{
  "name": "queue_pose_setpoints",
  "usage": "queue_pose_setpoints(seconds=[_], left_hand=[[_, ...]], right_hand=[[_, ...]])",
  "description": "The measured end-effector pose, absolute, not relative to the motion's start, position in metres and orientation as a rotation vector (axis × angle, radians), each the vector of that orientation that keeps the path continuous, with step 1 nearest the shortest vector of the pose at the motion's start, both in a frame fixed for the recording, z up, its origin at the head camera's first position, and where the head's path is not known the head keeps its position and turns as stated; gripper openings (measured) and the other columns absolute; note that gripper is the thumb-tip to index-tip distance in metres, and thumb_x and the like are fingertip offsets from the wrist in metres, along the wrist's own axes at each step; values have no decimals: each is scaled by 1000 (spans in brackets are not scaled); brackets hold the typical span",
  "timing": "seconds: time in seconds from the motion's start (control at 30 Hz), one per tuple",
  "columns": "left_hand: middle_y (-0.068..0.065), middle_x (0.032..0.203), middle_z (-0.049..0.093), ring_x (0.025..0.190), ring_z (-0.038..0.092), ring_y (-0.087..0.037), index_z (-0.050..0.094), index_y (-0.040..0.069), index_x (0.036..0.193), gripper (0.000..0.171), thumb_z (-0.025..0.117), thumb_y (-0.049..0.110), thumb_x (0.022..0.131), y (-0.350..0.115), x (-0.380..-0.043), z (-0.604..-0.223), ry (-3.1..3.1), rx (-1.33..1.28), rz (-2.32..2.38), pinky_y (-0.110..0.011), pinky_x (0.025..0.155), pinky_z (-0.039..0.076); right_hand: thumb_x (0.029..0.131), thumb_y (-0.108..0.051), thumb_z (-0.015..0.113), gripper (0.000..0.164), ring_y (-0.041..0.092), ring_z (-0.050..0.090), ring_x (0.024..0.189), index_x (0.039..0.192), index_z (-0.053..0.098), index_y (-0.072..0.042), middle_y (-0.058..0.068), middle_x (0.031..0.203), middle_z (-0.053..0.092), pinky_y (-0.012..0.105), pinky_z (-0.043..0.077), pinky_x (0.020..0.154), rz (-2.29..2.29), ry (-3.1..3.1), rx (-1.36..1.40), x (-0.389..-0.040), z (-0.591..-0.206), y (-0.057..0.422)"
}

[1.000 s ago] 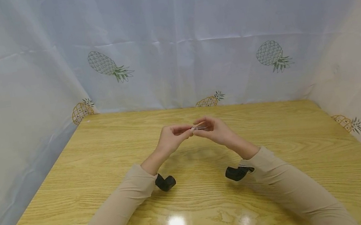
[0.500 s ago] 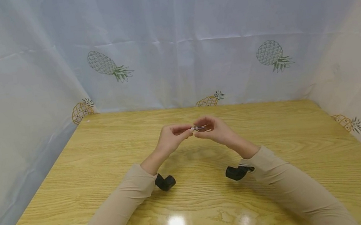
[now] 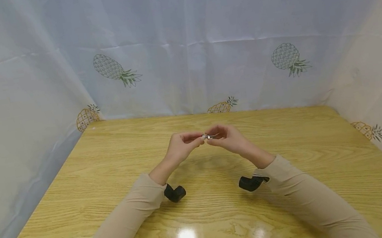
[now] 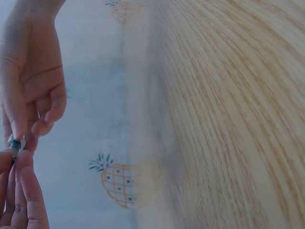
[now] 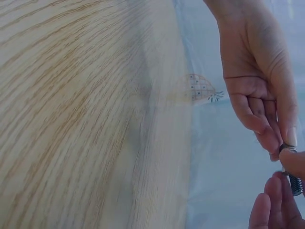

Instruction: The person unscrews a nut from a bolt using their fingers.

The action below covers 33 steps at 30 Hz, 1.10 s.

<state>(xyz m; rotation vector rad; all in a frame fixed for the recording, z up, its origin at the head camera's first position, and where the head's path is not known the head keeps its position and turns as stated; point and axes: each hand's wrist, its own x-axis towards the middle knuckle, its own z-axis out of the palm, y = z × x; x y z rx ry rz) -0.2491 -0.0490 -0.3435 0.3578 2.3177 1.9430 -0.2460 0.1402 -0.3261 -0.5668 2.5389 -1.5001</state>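
Note:
A small metal bolt (image 5: pixel 295 185) with a threaded shank is held between my two hands at the centre of the head view, above the table. My left hand (image 3: pixel 179 147) pinches its left end between thumb and fingertips. The shank points right, toward the palm of my right hand (image 3: pixel 229 138). That hand's thumb and fingers curl round a shiny nut (image 3: pixel 209 136) on the shank; a slight gap shows below the nut in the head view. Fingertips partly cover the bolt in both wrist views.
The wooden table (image 3: pixel 205 215) spreads below both hands. Pale curtains (image 3: pixel 184 74) printed with pineapples rise at its back and sides. A black wrist mount (image 3: pixel 175 193) sits under the left sleeve, another black mount (image 3: pixel 250 183) under the right.
My right thumb and fingers have shifted slightly on the nut, so more of the metal shows. The left hand keeps its place and its pinch.

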Motion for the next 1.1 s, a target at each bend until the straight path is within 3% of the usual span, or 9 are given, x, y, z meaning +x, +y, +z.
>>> queue_pose_setpoints(seconds=[0.13, 0.33, 0.53, 0.63, 0.77, 0.9, 1.1], left_hand=[[-14, 108, 70, 94, 69, -18, 70, 5, 109, 26, 67, 18, 87, -49, -249, -344, 2330, 377, 1939, -36, 90, 54], [-13, 108, 70, 95, 69, -19, 70, 6, 108, 26, 67, 20, 87, -49, -248, -343, 2341, 364, 1939, -40, 91, 53], [-16, 110, 69, 96, 69, -20, 69, 3, 110, 27, 66, 18, 88, -49, -249, -344, 2318, 369, 1952, -40, 92, 53], [-17, 111, 68, 95, 69, -20, 69, 2, 111, 28, 67, 18, 87, -49, -249, -345, 2303, 365, 1960, -43, 94, 52], [-18, 112, 68, 95, 68, -20, 68, 2, 112, 29, 66, 18, 88, -50, -247, -342, 2302, 365, 1954, -43, 94, 51], [-16, 112, 68, 98, 68, -22, 69, 4, 112, 29, 66, 20, 88, -49, -250, -345, 2313, 367, 1946, -43, 95, 51], [-16, 111, 69, 96, 68, -21, 69, 4, 110, 27, 66, 17, 88, -49, -249, -345, 2313, 366, 1957, -42, 93, 52]], right_hand=[[92, -24, 60, 39, 33, 58, 110, 127, 52, -8, 17, 124, 57, 45, 51, 92, -1513, 2525, -542, -247, -326, 140], [97, -36, 48, 42, 41, 58, 104, 123, 58, -4, 19, 111, 64, 45, 52, 91, -1480, 2500, -506, -248, -326, 140], [93, -25, 58, 32, 33, 60, 107, 119, 60, -6, 16, 116, 63, 44, 52, 92, -1479, 2530, -540, -247, -327, 140], [91, -20, 62, 35, 30, 60, 108, 122, 57, -6, 16, 122, 60, 39, 53, 90, -1488, 2545, -566, -247, -327, 141], [93, -26, 59, 40, 34, 59, 109, 127, 53, -6, 18, 123, 59, 44, 52, 92, -1513, 2509, -547, -247, -326, 140], [96, -33, 52, 40, 39, 59, 106, 123, 58, -4, 20, 113, 64, 48, 51, 92, -1504, 2494, -516, -249, -327, 140], [94, -25, 56, 33, 35, 60, 107, 120, 59, -4, 18, 116, 63, 45, 51, 92, -1483, 2539, -559, -249, -328, 142]])
